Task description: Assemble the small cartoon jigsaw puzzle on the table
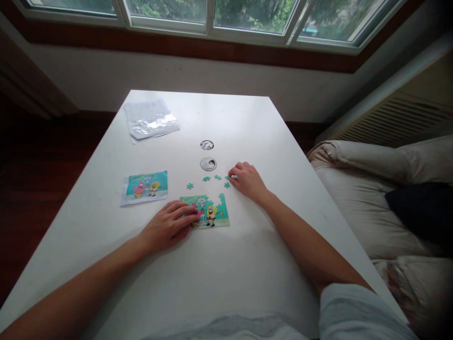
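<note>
A partly assembled jigsaw puzzle (pixel 212 215) with cartoon figures lies on the white table, with a gap along its top right edge. Over its left side rests my left hand (pixel 171 219), fingers laid flat and partly hiding the pink figure. Up and to the right of the puzzle, my right hand (pixel 248 179) has its thumb and fingertips closed at a small teal puzzle piece (pixel 227 177), mostly covered by the fingers. Several loose teal pieces, such as one puzzle piece (pixel 190 186) on the left, lie scattered above the puzzle.
A printed reference picture (pixel 146 185) lies left of the puzzle. Farther back is a clear plastic bag (pixel 152 120) with papers. A round grommet (pixel 208 164) and a round hole (pixel 207 145) sit mid-table. A light sofa (pixel 354 203) stands along the right side.
</note>
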The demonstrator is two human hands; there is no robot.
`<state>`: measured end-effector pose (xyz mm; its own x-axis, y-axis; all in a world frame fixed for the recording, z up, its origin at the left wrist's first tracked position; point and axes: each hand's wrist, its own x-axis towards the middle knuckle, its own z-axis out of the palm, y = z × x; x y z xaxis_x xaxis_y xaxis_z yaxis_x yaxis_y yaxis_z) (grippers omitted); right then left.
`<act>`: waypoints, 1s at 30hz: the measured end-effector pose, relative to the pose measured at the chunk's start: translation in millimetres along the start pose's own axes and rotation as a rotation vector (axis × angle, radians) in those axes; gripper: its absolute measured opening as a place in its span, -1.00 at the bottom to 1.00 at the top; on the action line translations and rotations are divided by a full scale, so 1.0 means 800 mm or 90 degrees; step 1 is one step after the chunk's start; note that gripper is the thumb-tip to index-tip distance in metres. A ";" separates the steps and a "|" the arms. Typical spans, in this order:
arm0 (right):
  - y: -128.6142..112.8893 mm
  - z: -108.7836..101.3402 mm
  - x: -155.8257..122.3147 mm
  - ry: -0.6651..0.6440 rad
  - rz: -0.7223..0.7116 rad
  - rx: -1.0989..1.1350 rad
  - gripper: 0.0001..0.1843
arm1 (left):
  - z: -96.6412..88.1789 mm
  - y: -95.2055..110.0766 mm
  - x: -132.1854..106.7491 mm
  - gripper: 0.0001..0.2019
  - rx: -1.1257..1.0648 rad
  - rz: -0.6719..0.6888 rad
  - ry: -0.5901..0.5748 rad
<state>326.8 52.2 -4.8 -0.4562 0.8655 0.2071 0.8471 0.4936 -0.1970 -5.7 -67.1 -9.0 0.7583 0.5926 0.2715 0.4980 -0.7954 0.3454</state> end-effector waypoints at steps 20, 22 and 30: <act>-0.078 0.010 -0.019 -0.058 0.063 0.520 -0.94 | -0.003 -0.002 0.001 -0.62 0.036 -0.028 0.027; -0.080 0.009 -0.019 -0.043 0.064 0.500 -0.95 | -0.003 -0.002 0.001 -0.63 0.033 -0.032 0.034; -0.086 0.016 -0.022 -0.049 0.052 0.527 -0.76 | -0.004 -0.002 0.002 -0.64 0.034 -0.033 0.036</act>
<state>273.0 3.7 -7.6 -0.4442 0.8901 0.1018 0.4178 0.3064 -0.8553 -6.3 -64.8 -6.5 0.7066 0.6384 0.3051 0.5592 -0.7681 0.3121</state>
